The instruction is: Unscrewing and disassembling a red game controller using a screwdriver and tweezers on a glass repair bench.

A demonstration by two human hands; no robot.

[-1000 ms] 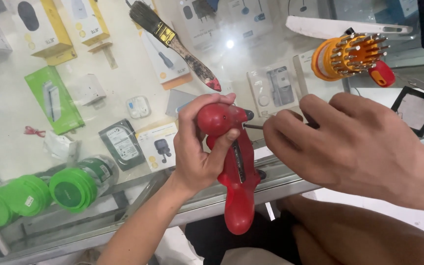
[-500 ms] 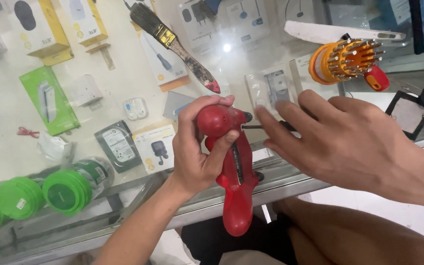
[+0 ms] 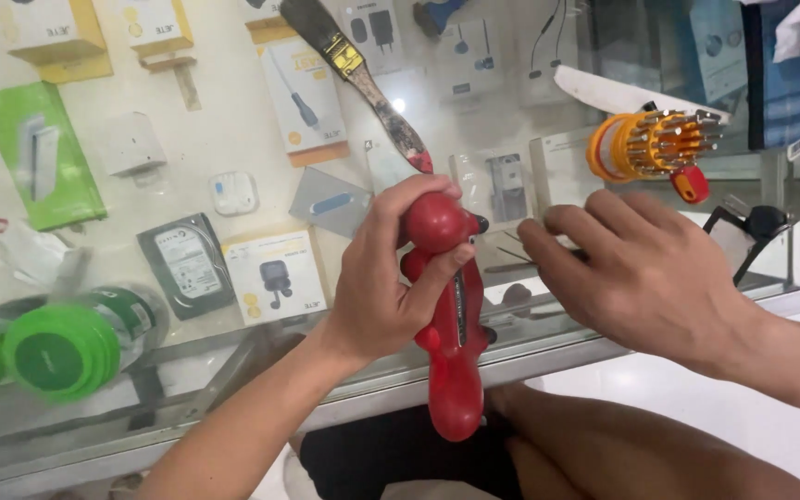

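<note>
Fingers of the left hand (image 3: pixel 383 278) are curled tight around the bulbous head of a red tool (image 3: pixel 448 315), thumb on top, holding it upright over the near edge of the glass counter (image 3: pixel 187 389), its long handle hanging below the metal rim. Fingers of the right hand (image 3: pixel 645 273) lie loosely spread and flat on the glass just beside the tool's dark tip, gripping nothing that can be made out; a thin dark bit seems to lie under them, though that is hard to tell. The step looks like fitting or swapping a bit at the tool's nose. A next move would call for a fine pinch and a steady left grip. Farther back stands an orange bit holder (image 3: pixel 650 146); an old paintbrush (image 3: pixel 354 74) lies nearby.
</note>
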